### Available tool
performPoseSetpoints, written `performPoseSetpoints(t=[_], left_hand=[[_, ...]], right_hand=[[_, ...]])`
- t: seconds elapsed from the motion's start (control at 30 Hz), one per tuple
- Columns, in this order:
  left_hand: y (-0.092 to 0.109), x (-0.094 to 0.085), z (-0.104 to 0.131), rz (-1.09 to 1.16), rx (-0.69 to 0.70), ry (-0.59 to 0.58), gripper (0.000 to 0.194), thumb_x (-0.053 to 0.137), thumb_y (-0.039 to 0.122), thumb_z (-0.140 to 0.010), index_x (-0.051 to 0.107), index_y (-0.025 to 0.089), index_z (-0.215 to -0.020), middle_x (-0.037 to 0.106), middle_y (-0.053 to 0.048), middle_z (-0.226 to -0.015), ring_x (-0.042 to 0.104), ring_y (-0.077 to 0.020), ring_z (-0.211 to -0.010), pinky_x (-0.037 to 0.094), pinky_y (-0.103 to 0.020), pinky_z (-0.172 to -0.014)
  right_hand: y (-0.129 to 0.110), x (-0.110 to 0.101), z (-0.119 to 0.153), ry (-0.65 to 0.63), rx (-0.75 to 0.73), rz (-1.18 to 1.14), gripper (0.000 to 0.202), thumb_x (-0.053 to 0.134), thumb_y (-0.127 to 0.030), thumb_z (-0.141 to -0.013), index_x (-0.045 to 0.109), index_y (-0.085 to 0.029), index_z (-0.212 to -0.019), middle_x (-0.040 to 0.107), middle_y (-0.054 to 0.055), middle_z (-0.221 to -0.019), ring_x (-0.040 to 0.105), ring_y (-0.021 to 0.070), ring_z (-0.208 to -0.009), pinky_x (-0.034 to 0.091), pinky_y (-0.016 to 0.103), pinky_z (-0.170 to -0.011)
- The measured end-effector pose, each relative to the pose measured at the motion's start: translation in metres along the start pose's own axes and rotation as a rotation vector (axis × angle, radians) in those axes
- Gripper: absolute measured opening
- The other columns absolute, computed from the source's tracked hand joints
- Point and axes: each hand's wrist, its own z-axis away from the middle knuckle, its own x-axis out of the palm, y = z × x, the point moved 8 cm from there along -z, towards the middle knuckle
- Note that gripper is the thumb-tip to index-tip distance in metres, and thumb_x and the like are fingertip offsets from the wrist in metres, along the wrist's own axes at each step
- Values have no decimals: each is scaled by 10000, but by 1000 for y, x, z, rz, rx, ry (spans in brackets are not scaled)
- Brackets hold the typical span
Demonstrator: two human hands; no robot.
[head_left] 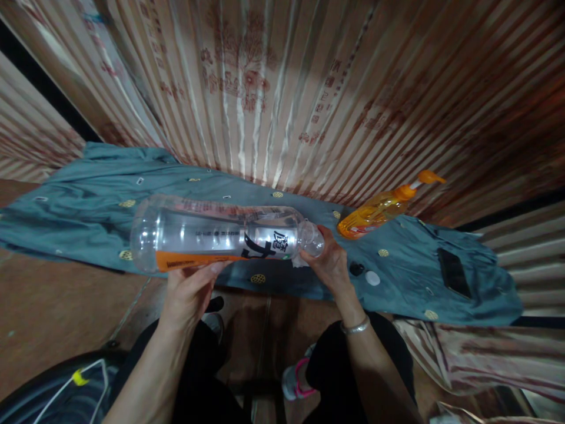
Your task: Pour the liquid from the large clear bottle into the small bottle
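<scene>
Holding a big clear bottle on its side mid-frame, base toward 9 o'clock, neck toward 3. Left hand grips the near side at the orange strip from below, thumb along the wall; its other fingers are mostly hidden. Right hand is wrapped around the neck end and covers the mouth, so can't tell if it's capped. Also can't tell if the bottle touches the green cloth or hangs just over it. Main risk, my read: the wall looks thin and slick, so a hard squeeze from the left could dent it, and a loose one could let it roll toward 6 o'clock, off the near edge to the floor. Second: swinging the neck toward 3 could clip the orange pump bottle standing close by; tall and narrow, probably tips easily. Third: a small dark thing and a white disc sit near 4 o'clock, just beside the right hand; a sleeveless wrist with a bracelet could sweep them off. Phone lies between 3 and 4, farther out, exposed mainly if the pump bottle falls or leaks. Cloth is rumpled, so a tug could shift everything on it.
</scene>
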Motion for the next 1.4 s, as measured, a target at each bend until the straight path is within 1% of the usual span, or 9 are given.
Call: performPoseSetpoints(t=[0.2,0.37,0.47,0.67,0.83,0.93,1.17,1.3,1.4], left_hand=[[-2,-2,0,1,-21,45,615,1011,284,-388,775,251,-955,806,-14,-836,739,-190,-658,665,-327,-681],[-1,-1,1,-26,-23,27,587,1001,283,-433,777,266,-976,798,-1,-798,735,-197,-660,664,-347,-702],[0,-1,1,-33,-16,31,599,1008,303,-419,779,258,-971,801,-9,-808,733,-197,-653,664,-348,-696],[-1,-1,1,-24,-22,24,560,1022,329,-414,769,237,-905,772,10,-699,748,-211,-653,671,-360,-713],[-1,0,1,-19,-15,-4,543,1017,321,-444,767,256,-921,789,5,-757,748,-206,-672,672,-358,-728],[1,2,0,-19,9,-17,540,1003,300,-460,766,242,-942,795,-11,-799,742,-201,-670,667,-349,-709],[2,5,1,-22,10,-14,528,1018,328,-443,756,256,-895,782,8,-744,725,-195,-632,671,-367,-717],[1,3,1,1,9,-4,550,1015,306,-431,764,224,-914,770,1,-702,738,-205,-621,669,-351,-710],[-1,2,1,-6,1,-10,559,1009,302,-453,770,232,-953,780,0,-716,743,-218,-636,673,-390,-749]], right_hand=[[1,2,0,-13,-3,35,552,747,-459,-823,617,-176,-1279,766,162,-1157,766,316,-992,630,431,-862],[1,2,0,-27,1,19,552,752,-463,-822,614,-178,-1274,759,164,-1160,764,320,-986,635,460,-856],[1,1,0,-36,11,9,566,762,-452,-810,609,-179,-1283,762,166,-1161,765,327,-989,639,473,-858],[0,1,0,-18,-11,4,569,757,-435,-804,603,-168,-1281,764,169,-1159,769,332,-994,641,470,-864],[1,1,0,-11,-3,4,571,762,-448,-806,610,-170,-1280,768,177,-1165,767,338,-1003,640,463,-867],[1,1,1,-12,7,15,570,758,-460,-814,607,-178,-1286,766,173,-1176,762,333,-1013,635,461,-880],[2,2,0,-34,29,4,560,779,-425,-798,615,-188,-1279,768,161,-1159,763,325,-993,634,458,-866],[2,2,0,-30,24,4,578,777,-427,-786,614,-172,-1278,766,164,-1150,761,323,-992,632,460,-862],[1,2,0,-17,12,12,579,768,-445,-794,613,-170,-1280,766,168,-1154,761,321,-993,630,452,-863]])
